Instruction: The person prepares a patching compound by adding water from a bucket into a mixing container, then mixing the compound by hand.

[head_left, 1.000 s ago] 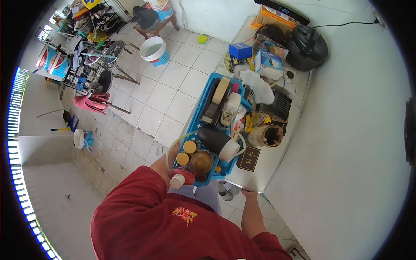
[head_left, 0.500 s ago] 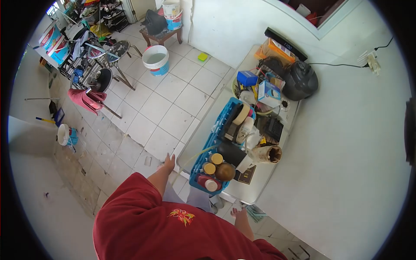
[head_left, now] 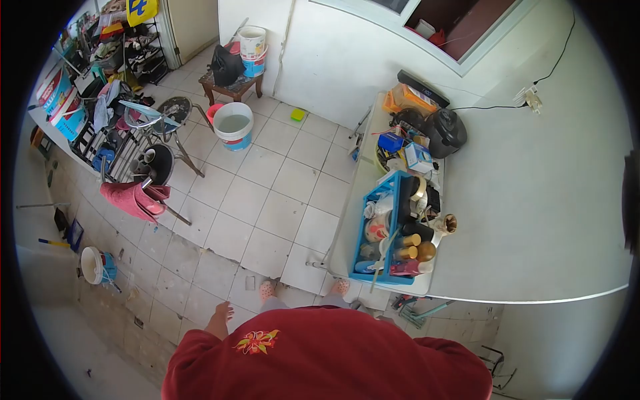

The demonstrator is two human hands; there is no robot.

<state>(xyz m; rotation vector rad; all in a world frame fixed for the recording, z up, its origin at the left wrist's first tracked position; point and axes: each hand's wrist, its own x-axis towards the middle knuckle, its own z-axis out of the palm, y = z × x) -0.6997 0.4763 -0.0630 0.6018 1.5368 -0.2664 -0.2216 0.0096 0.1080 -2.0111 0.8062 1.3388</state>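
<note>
My left hand (head_left: 223,313) hangs low beside my body, over the floor tiles. Its fingers look loosely stretched, and nothing shows in them. My right hand is out of sight, with only the red sleeve showing on that side. To the front right, a blue plastic basket (head_left: 358,243) stands on a white table (head_left: 341,252), apart from both arms. Gold-capped jars (head_left: 407,253), a red bottle with a pale cap (head_left: 405,268) and other containers crowd in and against it.
A bucket of water (head_left: 235,137) stands on the tiles, near a yellow-green sponge (head_left: 297,115). Metal chairs (head_left: 175,110), one draped with a pink cloth (head_left: 137,201), stand at the left. A small white bucket (head_left: 93,265) sits further left. A black kettle-like pot (head_left: 445,133) is on the table's far end.
My view has turned and my body has shifted, so the table now lies further right. The basket's whole length is now visible. My right hand has gone out of view; my left hangs lower.
</note>
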